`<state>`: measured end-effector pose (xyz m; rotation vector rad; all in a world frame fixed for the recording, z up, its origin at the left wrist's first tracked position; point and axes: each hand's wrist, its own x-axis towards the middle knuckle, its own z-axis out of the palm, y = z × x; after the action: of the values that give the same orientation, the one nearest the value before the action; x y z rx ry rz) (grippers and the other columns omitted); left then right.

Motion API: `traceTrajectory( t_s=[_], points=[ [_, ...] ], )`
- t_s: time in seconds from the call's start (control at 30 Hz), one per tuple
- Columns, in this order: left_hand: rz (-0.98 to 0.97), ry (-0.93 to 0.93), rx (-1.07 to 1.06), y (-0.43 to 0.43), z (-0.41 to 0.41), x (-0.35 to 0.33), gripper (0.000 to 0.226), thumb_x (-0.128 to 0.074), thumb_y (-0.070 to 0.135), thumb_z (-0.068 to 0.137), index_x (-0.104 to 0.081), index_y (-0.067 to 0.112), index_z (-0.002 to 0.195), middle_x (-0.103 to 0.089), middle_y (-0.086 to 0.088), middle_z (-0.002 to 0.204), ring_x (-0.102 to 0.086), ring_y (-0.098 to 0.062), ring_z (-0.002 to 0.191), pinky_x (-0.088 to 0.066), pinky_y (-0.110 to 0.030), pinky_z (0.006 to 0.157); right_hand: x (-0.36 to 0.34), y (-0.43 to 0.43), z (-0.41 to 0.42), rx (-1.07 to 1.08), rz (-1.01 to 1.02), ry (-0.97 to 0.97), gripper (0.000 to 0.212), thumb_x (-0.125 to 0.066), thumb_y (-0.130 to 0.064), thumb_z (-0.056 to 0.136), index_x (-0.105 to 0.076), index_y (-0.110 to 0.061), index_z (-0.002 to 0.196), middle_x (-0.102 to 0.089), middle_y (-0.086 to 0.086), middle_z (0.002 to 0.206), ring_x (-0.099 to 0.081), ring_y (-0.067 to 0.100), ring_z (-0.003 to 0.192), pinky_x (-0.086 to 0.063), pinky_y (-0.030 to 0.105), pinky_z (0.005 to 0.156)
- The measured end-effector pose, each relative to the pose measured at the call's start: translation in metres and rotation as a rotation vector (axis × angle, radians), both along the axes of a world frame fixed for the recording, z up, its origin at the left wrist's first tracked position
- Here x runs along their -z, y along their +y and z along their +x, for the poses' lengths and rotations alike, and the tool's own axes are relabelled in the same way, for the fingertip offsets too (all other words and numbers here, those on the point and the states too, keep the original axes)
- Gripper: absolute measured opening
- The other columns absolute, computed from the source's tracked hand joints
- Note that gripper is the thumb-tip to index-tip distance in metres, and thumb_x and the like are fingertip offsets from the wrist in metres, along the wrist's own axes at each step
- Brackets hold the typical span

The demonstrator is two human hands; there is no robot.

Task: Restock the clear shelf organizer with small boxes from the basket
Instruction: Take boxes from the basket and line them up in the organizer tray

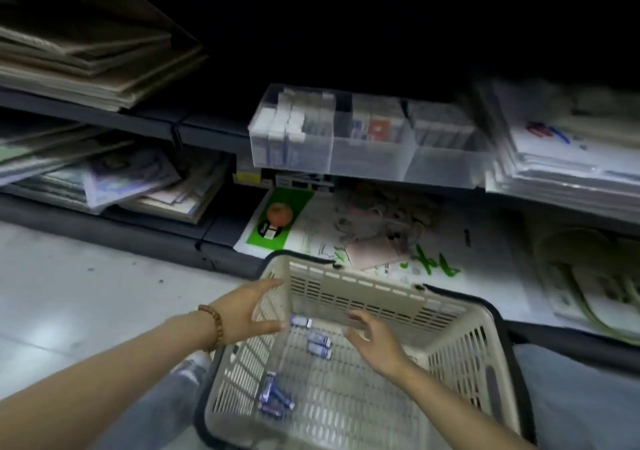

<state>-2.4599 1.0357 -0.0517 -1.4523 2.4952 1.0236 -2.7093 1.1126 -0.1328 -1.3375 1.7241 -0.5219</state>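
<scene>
Here we look down on dark shelving point(214, 131) with two levels in view above a pale tiled floor point(69, 297). On its left side flat stacks of card and paper point(90, 54) lie on both levels. On the upper level to the right sits the one clear organizer point(367, 162), overhanging the shelf's front edge. We count three compartments side by side. The left one holds white boxes standing upright, the middle one holds boxes that include a red one, and the right one holds greyish boxes too blurred for us to count.

Below it, in front of us on the floor, stands one beige slotted basket point(460, 349) with a dark rim. On its bottom lie the small boxes point(319, 344), blue and white. One is by the far wall, two are side by side in the middle, and near the left wall is a heap of what we take for three, though blur makes that count unsure.

Our left hand point(256, 306), with one beaded bracelet point(212, 328) at the wrist, is spread wide against the basket's far left corner, fingers straight. Our right hand point(374, 340) is inside the basket just right of the middle pair, fingers loosely bent, and we see nothing in them.
</scene>
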Motion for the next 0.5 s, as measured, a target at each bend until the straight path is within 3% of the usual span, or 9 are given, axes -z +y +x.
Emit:
traceTrajectory(
  t_s=[0.13,0.23,0.33,0.4,0.5],
  points=[
    [-0.176,-0.073,-0.036,0.004,0.030,0.004,0.081,-0.059,0.050,0.083,-0.018,0.022,0.147,-0.021,0.004,0.153,-0.024,-0.012,0.137,-0.021,-0.020,0.108,0.056,0.019,0.017,-0.064,0.240,-0.091,0.045,-0.061,-0.029,0.091,-0.049,-0.013,0.130,-0.048,0.003,0.137,-0.050,0.018,0.120,-0.042,0.023,0.091],
    [0.091,-0.042,-0.141,0.018,0.042,0.018,0.086,-0.060,0.043,0.084,-0.006,0.024,0.148,-0.034,0.000,0.147,-0.043,-0.014,0.126,-0.036,-0.019,0.098,0.086,0.020,0.047,-0.146,0.357,-0.172,0.054,-0.064,-0.029,0.088,-0.044,-0.011,0.136,-0.041,0.003,0.143,-0.045,0.022,0.129,-0.038,0.017,0.089],
    [0.280,0.017,-0.212,0.031,0.048,0.033,0.095,-0.063,0.035,0.085,0.009,0.028,0.147,-0.047,-0.003,0.136,-0.059,-0.016,0.106,-0.047,-0.026,0.094,0.112,0.019,0.079,-0.231,0.409,-0.129,0.059,-0.067,-0.030,0.085,-0.044,-0.010,0.136,-0.045,0.005,0.141,-0.045,0.022,0.128,-0.038,0.023,0.095],
    [0.295,0.083,-0.257,0.034,0.053,0.038,0.096,-0.064,0.032,0.084,0.009,0.032,0.146,-0.046,-0.002,0.137,-0.059,-0.016,0.106,-0.049,-0.031,0.094,0.128,0.021,0.096,-0.280,0.408,-0.056,0.053,-0.070,-0.027,0.083,-0.051,-0.006,0.127,-0.053,0.010,0.131,-0.051,0.024,0.120,-0.040,0.025,0.090],
    [0.367,0.171,-0.282,0.034,0.062,0.040,0.094,-0.063,0.043,0.078,0.002,0.038,0.146,-0.038,0.001,0.144,-0.055,-0.013,0.113,-0.049,-0.025,0.093,0.146,0.026,0.112,-0.226,0.394,-0.019,0.046,-0.076,-0.023,0.077,-0.056,-0.005,0.114,-0.057,0.013,0.118,-0.057,0.025,0.107,-0.040,0.026,0.077]
  ],
)
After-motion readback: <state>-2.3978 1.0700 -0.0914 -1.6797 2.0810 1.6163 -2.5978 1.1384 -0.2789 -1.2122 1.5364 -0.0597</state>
